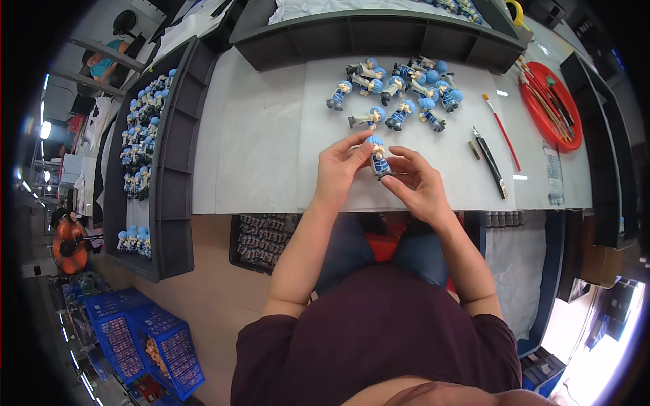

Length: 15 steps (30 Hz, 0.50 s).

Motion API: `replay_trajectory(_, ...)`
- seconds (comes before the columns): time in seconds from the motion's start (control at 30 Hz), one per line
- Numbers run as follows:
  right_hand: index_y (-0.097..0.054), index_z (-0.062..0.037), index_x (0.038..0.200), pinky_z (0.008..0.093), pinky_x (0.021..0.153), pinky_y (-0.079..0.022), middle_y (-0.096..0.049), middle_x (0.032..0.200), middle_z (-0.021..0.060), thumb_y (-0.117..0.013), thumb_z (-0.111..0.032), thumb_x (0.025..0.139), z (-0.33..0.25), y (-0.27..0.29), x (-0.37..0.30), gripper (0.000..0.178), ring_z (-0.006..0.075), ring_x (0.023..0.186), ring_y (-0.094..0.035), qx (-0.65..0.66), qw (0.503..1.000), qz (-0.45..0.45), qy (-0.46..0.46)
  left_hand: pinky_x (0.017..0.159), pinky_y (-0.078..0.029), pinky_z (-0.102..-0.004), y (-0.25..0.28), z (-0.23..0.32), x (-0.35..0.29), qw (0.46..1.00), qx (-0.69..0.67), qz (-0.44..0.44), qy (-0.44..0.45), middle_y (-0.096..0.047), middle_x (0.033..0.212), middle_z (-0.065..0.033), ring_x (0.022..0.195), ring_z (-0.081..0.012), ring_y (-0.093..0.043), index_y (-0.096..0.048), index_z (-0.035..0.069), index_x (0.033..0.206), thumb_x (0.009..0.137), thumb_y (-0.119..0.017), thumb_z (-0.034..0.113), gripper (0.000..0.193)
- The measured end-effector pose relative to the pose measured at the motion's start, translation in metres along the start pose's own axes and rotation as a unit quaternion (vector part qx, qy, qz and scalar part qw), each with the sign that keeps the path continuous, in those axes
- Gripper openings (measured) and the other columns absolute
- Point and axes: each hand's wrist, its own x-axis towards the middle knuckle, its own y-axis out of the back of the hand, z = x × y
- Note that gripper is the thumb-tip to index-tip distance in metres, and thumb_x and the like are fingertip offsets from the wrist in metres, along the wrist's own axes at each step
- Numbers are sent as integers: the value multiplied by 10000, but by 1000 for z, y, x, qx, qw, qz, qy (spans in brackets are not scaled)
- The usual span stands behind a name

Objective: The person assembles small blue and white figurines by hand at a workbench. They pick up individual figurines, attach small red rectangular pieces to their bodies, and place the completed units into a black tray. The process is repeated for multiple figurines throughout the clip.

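Between my two hands, just above the near part of the white tabletop, a small blue-haired figurine (379, 162) is held upright. My left hand (342, 162) pinches it near the head with thumb and fingers. At its base, the fingers of my right hand (418, 181) grip the dark feet. Beyond my hands several like figurines (399, 115) with blue hair and blue and cream clothes lie loosely on the table. One figurine (365, 118) lies just past my left fingertips.
A grey bin (379, 34) stands along the back. Another grey bin (172, 169) at the left holds rows of figurines. Right of my hands lie a red-handled brush (502, 132), a black pen-like tool (490, 162) and its small cap (473, 150). Brushes fill a red tray (579, 139).
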Motion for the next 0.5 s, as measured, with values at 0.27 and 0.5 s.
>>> replay_trajectory(0.27, -438, -14, 1226, 303, 848, -477, -584, 1039, 184, -616, -10, 808, 2, -1, -4, 454, 193, 973, -576, 20, 999, 5, -31, 750, -528, -291, 5, -4, -3, 999, -15, -35, -2, -620, 959, -97, 839, -153, -606, -573, -25, 1103, 890, -506, 50, 236)
replay_trajectory(0.5, -443, -23, 1229, 287, 813, -483, -579, 1013, 147, -650, -24, 788, 5, -1, -6, 488, 172, 927, -577, 20, 1000, 21, -11, 749, -528, -284, 8, -6, -2, 999, -26, -25, 9, -617, 974, -98, 845, -152, -608, -570, -34, 1103, 892, -489, 35, 236)
